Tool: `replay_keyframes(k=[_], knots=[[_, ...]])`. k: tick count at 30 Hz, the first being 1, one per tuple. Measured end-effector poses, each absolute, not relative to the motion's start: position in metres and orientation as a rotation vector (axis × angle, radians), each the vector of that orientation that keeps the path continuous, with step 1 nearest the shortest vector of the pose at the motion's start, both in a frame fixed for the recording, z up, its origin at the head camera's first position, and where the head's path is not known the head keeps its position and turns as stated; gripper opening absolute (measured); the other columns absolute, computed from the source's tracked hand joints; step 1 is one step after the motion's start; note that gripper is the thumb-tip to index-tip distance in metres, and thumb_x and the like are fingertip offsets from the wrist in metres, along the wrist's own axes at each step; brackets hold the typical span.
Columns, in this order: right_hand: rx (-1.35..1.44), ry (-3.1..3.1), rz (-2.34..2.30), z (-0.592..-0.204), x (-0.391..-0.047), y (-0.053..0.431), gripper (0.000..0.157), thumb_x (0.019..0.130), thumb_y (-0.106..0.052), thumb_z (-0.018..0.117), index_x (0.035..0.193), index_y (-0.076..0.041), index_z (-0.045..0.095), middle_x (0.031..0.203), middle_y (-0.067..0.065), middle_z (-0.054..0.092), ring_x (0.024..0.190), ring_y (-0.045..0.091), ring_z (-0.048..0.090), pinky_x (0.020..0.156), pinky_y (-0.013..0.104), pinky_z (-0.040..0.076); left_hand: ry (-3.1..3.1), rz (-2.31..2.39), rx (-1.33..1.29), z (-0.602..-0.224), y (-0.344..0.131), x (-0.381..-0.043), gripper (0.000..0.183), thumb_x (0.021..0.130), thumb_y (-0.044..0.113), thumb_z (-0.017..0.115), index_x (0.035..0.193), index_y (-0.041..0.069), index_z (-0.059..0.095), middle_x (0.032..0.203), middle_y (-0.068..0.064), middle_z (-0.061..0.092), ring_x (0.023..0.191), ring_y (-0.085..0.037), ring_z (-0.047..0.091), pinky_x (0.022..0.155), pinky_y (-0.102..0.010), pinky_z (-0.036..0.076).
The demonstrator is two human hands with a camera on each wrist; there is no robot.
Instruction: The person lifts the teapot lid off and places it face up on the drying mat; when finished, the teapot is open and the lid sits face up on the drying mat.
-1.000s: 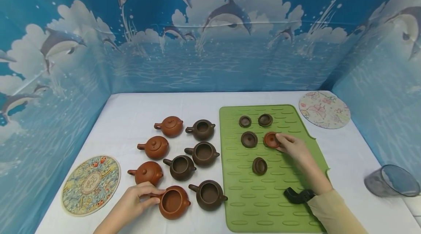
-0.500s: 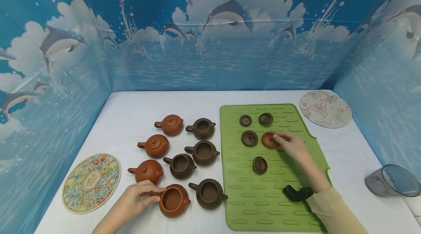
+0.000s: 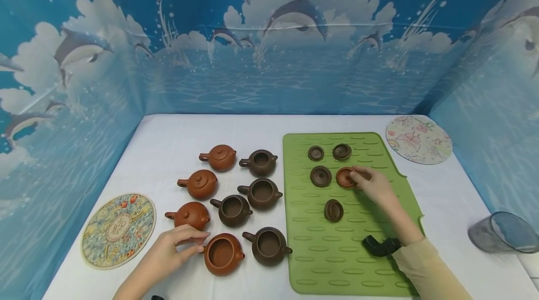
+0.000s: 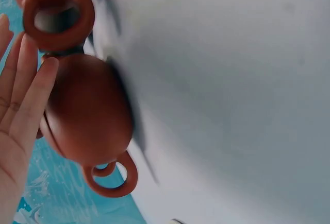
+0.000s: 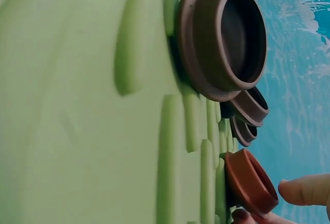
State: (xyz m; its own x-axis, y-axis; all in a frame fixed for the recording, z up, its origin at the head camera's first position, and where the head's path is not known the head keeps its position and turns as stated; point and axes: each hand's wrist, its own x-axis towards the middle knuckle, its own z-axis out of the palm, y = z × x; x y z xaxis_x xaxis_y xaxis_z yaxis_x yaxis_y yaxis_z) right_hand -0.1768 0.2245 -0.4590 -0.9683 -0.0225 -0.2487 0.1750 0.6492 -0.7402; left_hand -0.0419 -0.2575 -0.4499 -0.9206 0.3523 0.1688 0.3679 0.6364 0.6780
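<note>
My left hand (image 3: 174, 248) is beside the handle of a lidless reddish-brown teapot (image 3: 222, 254), thumb and fingers spread apart. In the left wrist view its fingers (image 4: 23, 80) are straight, near that teapot's looped handle (image 4: 58, 41) and a lidded teapot (image 4: 90, 110). On the green mat, my right hand (image 3: 375, 187) is at the right edge of a reddish-brown teapot lid (image 3: 344, 178), which lies upturned. The right wrist view shows the thumb (image 5: 304, 189) apart from the lid (image 5: 250, 182), with other fingertips by its lower edge.
Three lidded reddish-brown teapots (image 3: 201, 184) and several lidless dark teapots (image 3: 261, 193) stand left of the green mat (image 3: 320, 253). Several dark lids (image 3: 321, 176) lie on it. Round patterned mats (image 3: 119, 230) are at left and far right; a grey-tinted glass (image 3: 501, 232) is at right.
The left hand has let go of the teapot handle and its fingers have spread. The reddish-brown lid has shifted slightly left on the mat, and the right thumb is now apart from it.
</note>
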Motion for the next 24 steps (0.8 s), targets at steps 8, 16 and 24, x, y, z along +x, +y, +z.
replay_keyframes(k=[8,16,24], knots=[[0.060,2.700,-1.235,-0.438,-0.177,0.215,0.055,0.105,-0.036,0.045,0.145,0.001,0.044,0.144,0.029,0.046,0.129,0.047,0.046,0.105,0.061,0.039,-2.800,-1.066,-0.444,-0.429,-0.265,-0.049,0.030,0.079,0.004,0.080,0.104,0.019,0.077,0.096,0.012,0.071,0.089,0.003,0.064,0.075,-0.023,0.058],[-0.149,2.709,-1.424,-0.406,-0.164,0.164,0.040,0.103,-0.023,0.052,0.137,-0.002,0.055,0.139,0.022,0.053,0.127,0.039,0.050,0.103,0.054,0.046,-2.796,-0.960,-0.267,-0.416,-0.286,-0.076,0.023,0.087,0.010,0.074,0.110,0.014,0.076,0.102,0.006,0.072,0.097,0.009,0.058,0.080,-0.022,0.057],[-0.542,2.583,-1.459,-0.393,-0.158,0.066,0.029,0.097,-0.018,0.062,0.123,-0.008,0.068,0.125,0.010,0.067,0.114,0.028,0.062,0.098,0.047,0.051,-2.976,-1.110,-0.151,-0.419,-0.303,-0.085,0.024,0.095,0.019,0.066,0.118,0.018,0.073,0.116,0.000,0.070,0.102,-0.004,0.064,0.084,-0.027,0.056]])
